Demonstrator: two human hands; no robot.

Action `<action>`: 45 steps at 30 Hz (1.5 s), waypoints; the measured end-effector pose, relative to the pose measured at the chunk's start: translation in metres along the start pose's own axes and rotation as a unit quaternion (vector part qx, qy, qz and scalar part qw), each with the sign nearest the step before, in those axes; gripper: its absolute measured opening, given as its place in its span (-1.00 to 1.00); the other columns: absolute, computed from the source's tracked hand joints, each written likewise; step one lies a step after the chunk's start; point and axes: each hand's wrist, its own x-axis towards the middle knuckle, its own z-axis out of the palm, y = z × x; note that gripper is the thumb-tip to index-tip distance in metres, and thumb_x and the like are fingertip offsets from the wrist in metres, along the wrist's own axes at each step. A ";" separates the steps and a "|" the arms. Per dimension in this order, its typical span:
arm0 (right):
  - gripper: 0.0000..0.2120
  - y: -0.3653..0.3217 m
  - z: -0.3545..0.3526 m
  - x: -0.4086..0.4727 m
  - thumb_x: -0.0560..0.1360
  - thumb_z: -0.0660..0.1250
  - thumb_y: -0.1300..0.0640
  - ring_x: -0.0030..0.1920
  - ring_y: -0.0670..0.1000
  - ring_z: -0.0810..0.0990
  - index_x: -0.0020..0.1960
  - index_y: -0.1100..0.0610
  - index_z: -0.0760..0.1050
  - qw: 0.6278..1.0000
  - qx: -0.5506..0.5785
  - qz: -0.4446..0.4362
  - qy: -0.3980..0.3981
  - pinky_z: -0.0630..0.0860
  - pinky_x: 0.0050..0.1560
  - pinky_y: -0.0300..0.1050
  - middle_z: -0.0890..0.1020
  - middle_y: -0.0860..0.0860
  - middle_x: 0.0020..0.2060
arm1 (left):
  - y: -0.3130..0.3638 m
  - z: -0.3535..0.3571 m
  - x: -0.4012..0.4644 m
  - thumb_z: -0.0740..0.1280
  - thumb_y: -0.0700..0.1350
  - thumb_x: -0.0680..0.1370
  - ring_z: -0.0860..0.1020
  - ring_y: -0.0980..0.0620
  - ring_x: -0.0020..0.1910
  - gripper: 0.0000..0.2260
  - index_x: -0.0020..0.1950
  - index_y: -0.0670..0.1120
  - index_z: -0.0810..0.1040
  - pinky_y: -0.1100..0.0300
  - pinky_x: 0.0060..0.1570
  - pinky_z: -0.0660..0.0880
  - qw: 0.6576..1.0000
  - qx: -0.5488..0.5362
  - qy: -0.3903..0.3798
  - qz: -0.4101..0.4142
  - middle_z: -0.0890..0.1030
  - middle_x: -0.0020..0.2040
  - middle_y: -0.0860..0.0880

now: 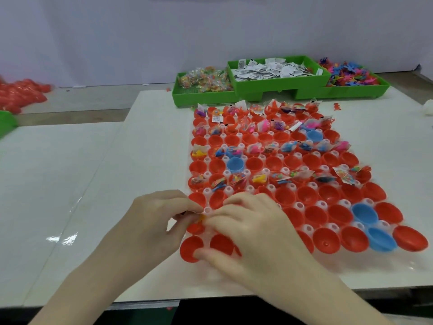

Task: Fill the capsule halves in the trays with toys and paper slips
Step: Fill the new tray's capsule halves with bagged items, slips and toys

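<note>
A clear tray (325, 228) holds rows of red capsule halves (328, 238) and a few blue ones (364, 213). Far rows and alternate middle rows hold bagged toys (259, 178) and paper slips (216, 118); the near rows are bare. Both hands meet over the tray's near left corner. My left hand (152, 221) and my right hand (248, 226) pinch a small yellow toy (202, 218) between their fingertips, just above a red half. The toy is mostly hidden by the fingers.
Three green bins stand at the back: bagged toys (203, 79), paper slips (269, 70), pink and blue figures (351, 76). A heap of red capsule halves (21, 93) lies far left beside another green bin (7, 121). The table edge (210, 301) runs close below my wrists.
</note>
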 end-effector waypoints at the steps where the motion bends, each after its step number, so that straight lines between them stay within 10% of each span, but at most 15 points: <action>1: -0.66 -0.003 0.004 -0.002 0.34 0.23 -0.26 -0.11 -0.09 0.57 -0.16 -0.06 0.65 1.000 -0.017 -0.019 -0.004 0.48 -0.10 -0.18 0.65 -0.20 -0.21 | 0.000 0.001 0.000 0.38 -0.21 0.32 0.51 0.24 -0.30 -0.88 -0.22 -0.07 0.68 0.56 -0.25 0.40 1.000 -0.002 0.002 -0.004 0.60 -0.32 0.16; 11: -0.77 -0.015 0.035 -0.016 0.44 0.35 0.01 -0.21 -0.02 0.63 -0.37 0.04 0.61 0.972 -0.144 -0.076 0.169 0.48 -0.01 -0.11 0.66 -0.03 -0.32 | 0.003 0.010 -0.009 0.50 -0.30 0.34 0.59 0.30 -0.26 -0.76 -0.20 0.05 0.68 0.53 -0.25 0.47 0.989 -0.102 0.067 -0.090 0.63 -0.31 0.23; 26: -0.77 -0.014 0.039 -0.016 0.45 0.30 0.04 -0.03 0.01 0.62 -0.35 0.04 0.59 0.974 -0.129 -0.056 0.180 0.39 0.08 -0.07 0.68 0.01 -0.19 | 0.020 0.008 0.000 0.11 -0.15 0.36 0.48 0.13 -0.54 -0.72 -0.44 -0.09 0.58 0.28 -0.63 0.40 0.988 0.147 0.005 0.048 0.54 -0.42 0.05; 45: -0.82 -0.010 0.037 -0.016 0.41 0.19 0.01 -0.02 -0.01 0.40 -0.25 0.01 0.54 0.984 -0.150 -0.054 0.085 0.28 -0.02 0.02 0.66 -0.04 -0.01 | -0.010 0.016 -0.024 0.32 0.03 0.37 0.54 0.28 -0.08 -0.84 -0.14 0.05 0.64 0.44 -0.06 0.46 0.992 -0.047 0.112 0.013 0.60 -0.15 0.25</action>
